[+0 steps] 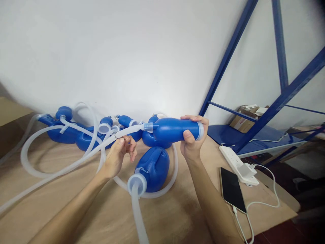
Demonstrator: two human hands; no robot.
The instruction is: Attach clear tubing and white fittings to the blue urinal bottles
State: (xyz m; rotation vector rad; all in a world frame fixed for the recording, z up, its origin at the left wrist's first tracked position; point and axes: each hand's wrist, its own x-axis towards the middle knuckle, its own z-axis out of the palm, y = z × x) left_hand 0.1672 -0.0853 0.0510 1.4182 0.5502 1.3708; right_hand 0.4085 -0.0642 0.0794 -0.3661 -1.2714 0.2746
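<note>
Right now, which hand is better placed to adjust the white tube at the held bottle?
Probably the left hand, beside the white tube; the right hand grips the blue bottle at its other end.

Blue bottle (pixel 169 130) in right fingers (pixel 197 118)

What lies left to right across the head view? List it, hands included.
Leftmost blue container, left hand, front blue container with a tube at its mouth, right hand, phone.
</note>
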